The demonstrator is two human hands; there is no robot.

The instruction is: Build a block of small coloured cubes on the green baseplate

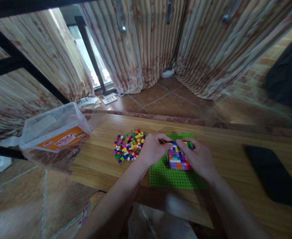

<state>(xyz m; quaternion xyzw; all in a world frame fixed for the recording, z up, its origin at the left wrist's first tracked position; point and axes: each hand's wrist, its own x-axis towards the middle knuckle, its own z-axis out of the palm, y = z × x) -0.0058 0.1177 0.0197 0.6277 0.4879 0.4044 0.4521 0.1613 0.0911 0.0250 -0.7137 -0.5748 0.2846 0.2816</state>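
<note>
On a green studded baseplate (pixel 178 181) lies a block of multicoloured building bricks (pixel 178 161), roughly rectangular. My left hand (pixel 153 149) reaches over its far left corner, thumb and forefinger pinched together at the top edge. Whatever sits between those fingertips is too small to make out. Around the right side of the block curls my right hand (pixel 198 157), with its thumb pressing on top near the far edge. The two thumbs almost meet. Left of the baseplate, several loose small bricks (pixel 129 146) of many colours lie in a pile, partly behind my left hand.
The wooden table (pixel 98 166) carries a dark flat object (pixel 272 172) at the right. A clear plastic tub (pixel 56 126) with an orange label stands at the left. Striped curtains (pixel 146 49) hang beyond the tiled floor (pixel 161 96); a black metal frame (pixel 41 79) rises at the left.
</note>
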